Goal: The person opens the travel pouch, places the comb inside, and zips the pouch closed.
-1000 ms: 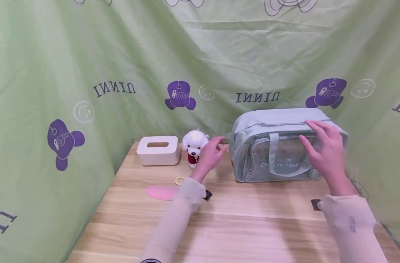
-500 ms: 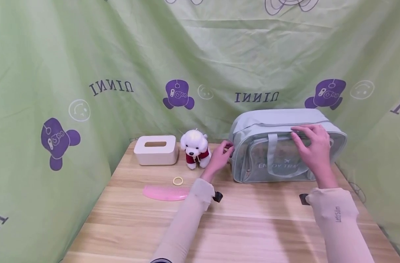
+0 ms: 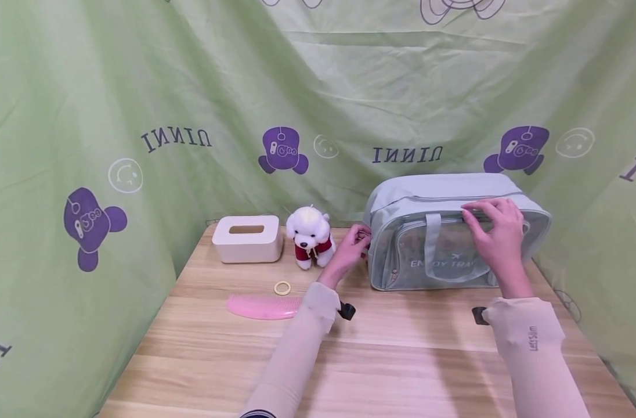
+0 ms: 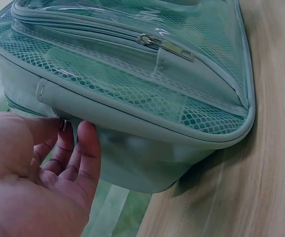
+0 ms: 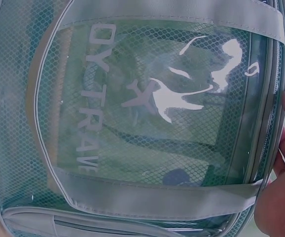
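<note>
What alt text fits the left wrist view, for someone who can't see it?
The left hand pinches a small metal piece at the end of a grey-green, partly see-through bag. A wooden tabletop fills the right edge.

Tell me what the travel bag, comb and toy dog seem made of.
Travel bag: front of glossy clear plastic, by its bright reflections and the mesh seen through it; smooth grey-green trim, perhaps faux leather or coated fabric.
Comb: probably plastic, given its even pink colour and light sheen.
Toy dog: likely soft plush, judging by its fuzzy white surface.
</note>
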`<move>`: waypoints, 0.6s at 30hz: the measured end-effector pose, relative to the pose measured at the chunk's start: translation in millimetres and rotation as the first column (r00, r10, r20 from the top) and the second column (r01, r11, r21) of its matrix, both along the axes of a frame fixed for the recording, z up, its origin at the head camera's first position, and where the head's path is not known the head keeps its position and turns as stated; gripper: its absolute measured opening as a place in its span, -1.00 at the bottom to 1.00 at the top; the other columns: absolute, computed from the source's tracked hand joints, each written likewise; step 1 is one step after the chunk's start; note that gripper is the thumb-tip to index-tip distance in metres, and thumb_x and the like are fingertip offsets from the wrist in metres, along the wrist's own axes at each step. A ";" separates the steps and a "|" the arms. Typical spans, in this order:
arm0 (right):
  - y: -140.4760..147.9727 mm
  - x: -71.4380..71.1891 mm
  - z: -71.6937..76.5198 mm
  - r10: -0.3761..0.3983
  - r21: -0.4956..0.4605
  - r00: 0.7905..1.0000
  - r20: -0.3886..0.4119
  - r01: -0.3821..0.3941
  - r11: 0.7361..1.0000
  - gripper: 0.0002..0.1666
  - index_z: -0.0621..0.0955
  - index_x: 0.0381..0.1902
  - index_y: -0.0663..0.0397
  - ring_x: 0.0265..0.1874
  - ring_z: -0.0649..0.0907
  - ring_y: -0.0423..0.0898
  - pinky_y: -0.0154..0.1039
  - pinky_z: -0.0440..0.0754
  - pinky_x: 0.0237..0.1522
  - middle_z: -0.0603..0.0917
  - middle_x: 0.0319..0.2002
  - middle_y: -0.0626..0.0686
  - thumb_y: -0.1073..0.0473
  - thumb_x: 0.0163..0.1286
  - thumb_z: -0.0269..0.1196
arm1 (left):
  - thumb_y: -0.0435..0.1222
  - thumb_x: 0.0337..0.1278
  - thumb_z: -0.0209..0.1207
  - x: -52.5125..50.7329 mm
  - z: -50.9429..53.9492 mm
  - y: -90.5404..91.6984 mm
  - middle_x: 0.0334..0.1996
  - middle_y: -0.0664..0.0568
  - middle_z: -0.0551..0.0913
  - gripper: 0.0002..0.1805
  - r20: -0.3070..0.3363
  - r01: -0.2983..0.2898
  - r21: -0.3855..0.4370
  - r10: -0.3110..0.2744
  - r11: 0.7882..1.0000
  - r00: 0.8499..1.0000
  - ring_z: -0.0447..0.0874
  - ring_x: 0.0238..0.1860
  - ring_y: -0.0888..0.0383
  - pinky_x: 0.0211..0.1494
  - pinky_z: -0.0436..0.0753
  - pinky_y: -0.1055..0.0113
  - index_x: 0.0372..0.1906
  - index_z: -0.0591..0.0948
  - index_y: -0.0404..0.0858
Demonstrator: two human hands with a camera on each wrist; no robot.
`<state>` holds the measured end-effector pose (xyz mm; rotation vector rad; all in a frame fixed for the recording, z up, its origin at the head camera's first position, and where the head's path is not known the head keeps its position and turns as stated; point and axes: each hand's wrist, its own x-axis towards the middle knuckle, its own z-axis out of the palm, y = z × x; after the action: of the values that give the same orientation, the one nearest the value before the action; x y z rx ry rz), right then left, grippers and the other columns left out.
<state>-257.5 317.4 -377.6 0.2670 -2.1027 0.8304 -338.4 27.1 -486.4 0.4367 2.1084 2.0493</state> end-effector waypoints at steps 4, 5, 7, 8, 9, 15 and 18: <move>-0.3 -0.4 0.4 -0.006 -0.003 1.000 0.006 0.006 1.000 -0.84 0.73 -0.14 0.31 -0.07 0.44 0.14 0.21 0.11 0.44 0.63 -0.17 0.34 0.37 0.33 0.38 | -0.33 0.58 0.03 2.8 4.0 0.3 -0.12 -0.03 0.56 -0.81 0.008 -0.014 -0.043 0.015 0.999 1.000 0.54 -0.22 0.17 -0.09 0.72 0.02 0.11 0.49 -0.31; -0.4 -0.5 0.7 -0.007 -0.002 1.000 0.008 0.008 1.000 -0.84 0.73 -0.13 0.32 -0.07 0.44 0.14 0.21 0.11 0.44 0.63 -0.17 0.34 0.37 0.33 0.38 | -0.31 0.58 0.03 3.9 5.7 0.0 -0.14 -0.04 0.56 -0.82 0.003 -0.020 -0.063 0.020 0.998 1.000 0.54 -0.23 0.17 -0.05 0.72 -0.04 0.08 0.50 -0.31; -0.5 -0.4 1.1 -0.011 -0.002 1.000 0.013 0.011 1.000 -0.84 0.73 -0.13 0.33 -0.07 0.44 0.15 0.21 0.11 0.45 0.62 -0.18 0.34 0.37 0.34 0.38 | -0.29 0.59 0.02 6.3 8.7 -0.9 -0.16 -0.05 0.57 -0.84 -0.009 -0.026 -0.096 0.025 0.995 1.000 0.55 -0.24 0.17 0.03 0.70 -0.15 0.02 0.51 -0.30; -0.7 -0.2 1.2 -0.013 -0.002 1.000 0.016 0.013 1.000 -0.84 0.73 -0.13 0.33 -0.07 0.43 0.15 0.21 0.11 0.45 0.62 -0.18 0.34 0.37 0.33 0.38 | -0.28 0.59 0.01 7.3 9.9 -1.4 -0.16 -0.06 0.57 -0.84 -0.014 -0.027 -0.105 0.025 0.994 1.000 0.56 -0.24 0.15 0.07 0.68 -0.20 0.01 0.51 -0.30; -0.8 0.0 1.2 -0.014 -0.004 1.000 0.018 0.014 1.000 -0.84 0.73 -0.13 0.33 -0.06 0.43 0.15 0.21 0.10 0.46 0.61 -0.18 0.34 0.38 0.33 0.38 | -0.27 0.60 0.01 7.9 10.7 -2.0 -0.16 -0.06 0.58 -0.84 -0.020 -0.029 -0.109 0.027 0.994 0.999 0.57 -0.23 0.14 0.09 0.67 -0.22 0.00 0.50 -0.29; -0.8 0.4 0.6 -0.010 -0.007 1.000 0.021 0.010 1.000 -0.84 0.72 -0.14 0.34 -0.06 0.43 0.16 0.23 0.10 0.46 0.60 -0.18 0.35 0.38 0.33 0.38 | -0.26 0.60 0.00 7.0 9.2 -4.5 -0.21 -0.05 0.61 -0.83 -0.037 -0.049 -0.078 0.046 0.996 0.998 0.62 -0.22 0.09 0.09 0.64 -0.24 -0.02 0.51 -0.30; -0.5 0.0 -0.1 -0.008 -0.007 1.000 0.019 0.008 1.000 -0.84 0.72 -0.14 0.33 -0.06 0.43 0.18 0.23 0.10 0.45 0.59 -0.18 0.36 0.38 0.33 0.38 | -0.26 0.61 -0.01 7.0 8.5 -5.6 -0.25 -0.03 0.60 -0.82 -0.043 -0.058 -0.075 0.055 0.995 0.998 0.60 -0.25 0.11 0.08 0.64 -0.21 -0.03 0.50 -0.30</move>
<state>-257.6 316.9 -377.7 0.2483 -2.1164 0.8387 -331.4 21.5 -477.9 0.4154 2.2388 1.9985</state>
